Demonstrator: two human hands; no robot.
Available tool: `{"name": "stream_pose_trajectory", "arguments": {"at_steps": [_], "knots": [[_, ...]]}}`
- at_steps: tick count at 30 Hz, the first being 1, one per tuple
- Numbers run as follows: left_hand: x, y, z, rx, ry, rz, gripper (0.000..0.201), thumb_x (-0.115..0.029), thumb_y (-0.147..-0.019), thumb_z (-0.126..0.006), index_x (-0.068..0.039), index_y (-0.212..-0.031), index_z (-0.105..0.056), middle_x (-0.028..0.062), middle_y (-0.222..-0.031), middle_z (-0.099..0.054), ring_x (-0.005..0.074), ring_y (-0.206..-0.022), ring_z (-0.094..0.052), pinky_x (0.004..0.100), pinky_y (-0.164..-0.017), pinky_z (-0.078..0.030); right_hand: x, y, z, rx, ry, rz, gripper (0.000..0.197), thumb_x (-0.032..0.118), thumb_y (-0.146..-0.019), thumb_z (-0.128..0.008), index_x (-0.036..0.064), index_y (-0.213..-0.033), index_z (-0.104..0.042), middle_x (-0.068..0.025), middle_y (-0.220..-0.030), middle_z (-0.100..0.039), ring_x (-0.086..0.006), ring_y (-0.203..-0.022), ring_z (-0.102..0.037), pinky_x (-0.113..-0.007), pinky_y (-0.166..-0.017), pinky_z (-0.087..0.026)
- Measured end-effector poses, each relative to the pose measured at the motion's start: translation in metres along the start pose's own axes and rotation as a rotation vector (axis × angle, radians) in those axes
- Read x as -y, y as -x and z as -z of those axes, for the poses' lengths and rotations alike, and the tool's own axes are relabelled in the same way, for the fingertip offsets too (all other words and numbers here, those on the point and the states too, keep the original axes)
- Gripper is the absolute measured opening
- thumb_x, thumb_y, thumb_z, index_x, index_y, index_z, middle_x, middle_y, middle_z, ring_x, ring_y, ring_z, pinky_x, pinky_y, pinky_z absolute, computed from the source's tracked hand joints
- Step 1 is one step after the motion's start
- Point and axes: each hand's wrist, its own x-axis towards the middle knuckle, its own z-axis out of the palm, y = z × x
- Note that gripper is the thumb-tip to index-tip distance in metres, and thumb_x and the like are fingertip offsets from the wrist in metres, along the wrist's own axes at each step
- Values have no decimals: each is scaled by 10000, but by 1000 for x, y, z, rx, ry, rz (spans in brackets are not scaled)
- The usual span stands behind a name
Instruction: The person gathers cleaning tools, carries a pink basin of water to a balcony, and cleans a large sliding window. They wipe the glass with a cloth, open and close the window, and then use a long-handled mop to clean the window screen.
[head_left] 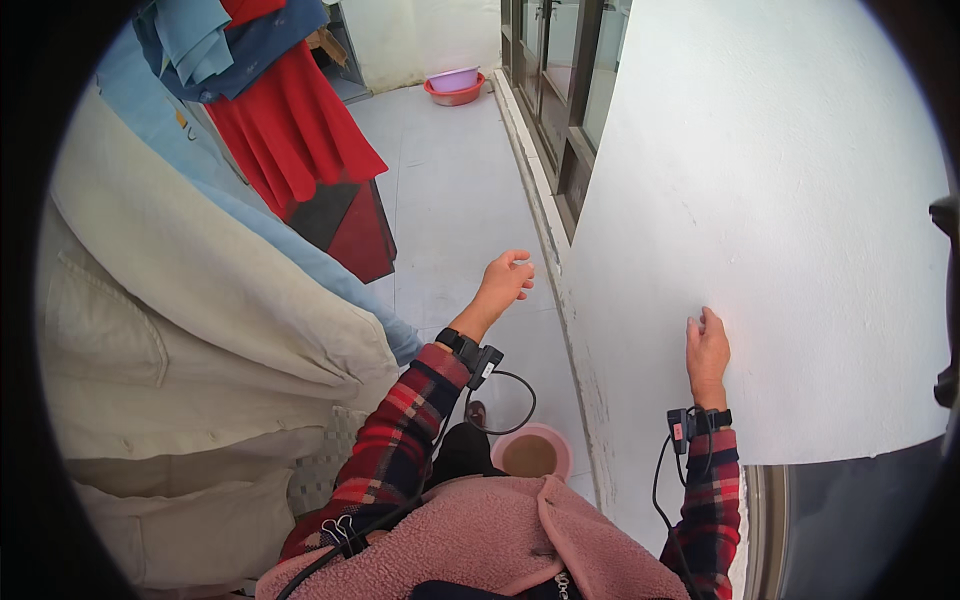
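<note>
My left hand (pixel 504 282) is held out in mid-air over the walkway, fingers loosely bent and apart, with nothing in it. In front of the white wall (pixel 780 220) is my right hand (pixel 708 350), its fingers pointing up and nothing held; whether it touches the wall I cannot tell. Both wrists wear black straps with small devices and cables. Beside my left arm hangs a cream jacket (pixel 190 290), with a light blue garment (pixel 340 280) behind it. A pink basin (pixel 556 440) of murky brownish water sits on the floor near my foot.
Farther along on the left hang a red garment (pixel 290 130) and blue clothes (pixel 270 50), above a dark red box-like thing (pixel 360 235). A lilac basin (pixel 453 79) rests in a red basin (pixel 458 97) at the far end. Framed windows (pixel 560 90) line the right side of the tiled floor (pixel 440 190).
</note>
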Motion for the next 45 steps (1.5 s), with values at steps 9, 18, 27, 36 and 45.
{"name": "stream_pose_trajectory", "arguments": {"at_steps": [9,18,27,36,45], "knots": [[21,-99,157,-366,80,31,364,-203,-862,-536,-29,-1180,-498,73,-894,-591,145,-771,-594,264,-585,-486,-64,-13,-53,6,-29,-409,266,258,-899,-491,40,-872,-639,-143,-721,-641,-277,-660,-627,-388,-604,-471],[66,-142,230,-556,121,257,354,-213,-857,-544,-47,-1167,-504,71,-901,-594,147,-756,-599,276,-586,-494,-62,-59,-163,277,-17,-326,260,249,-832,-574,7,-888,-650,-175,-773,-660,-302,-717,-643,-369,-682,-500],[20,-211,261,-139,3,279,445,-282,-864,-540,-39,-1233,-489,103,-1048,-595,181,-936,-589,293,-728,-494,61,-244,-378,730,-91,67,275,273,-798,-590,29,-904,-663,-193,-828,-659,-341,-790,-637,-392,-730,-501],[-31,-292,297,-310,116,223,557,-320,-870,-567,-15,-1307,-404,133,-1087,-580,200,-955,-592,295,-755,-506,184,-406,-501,928,-182,222,303,273,-793,-568,24,-939,-659,-196,-878,-657,-338,-847,-635,-392,-768,-497],[33,-324,382,-776,354,409,508,-277,-875,-555,-12,-1287,-417,131,-1047,-587,198,-902,-604,306,-708,-521,269,-511,-621,1074,-10,284,318,297,-784,-586,33,-947,-656,-203,-863,-651,-344,-864,-625,-395,-787,-487]]}}
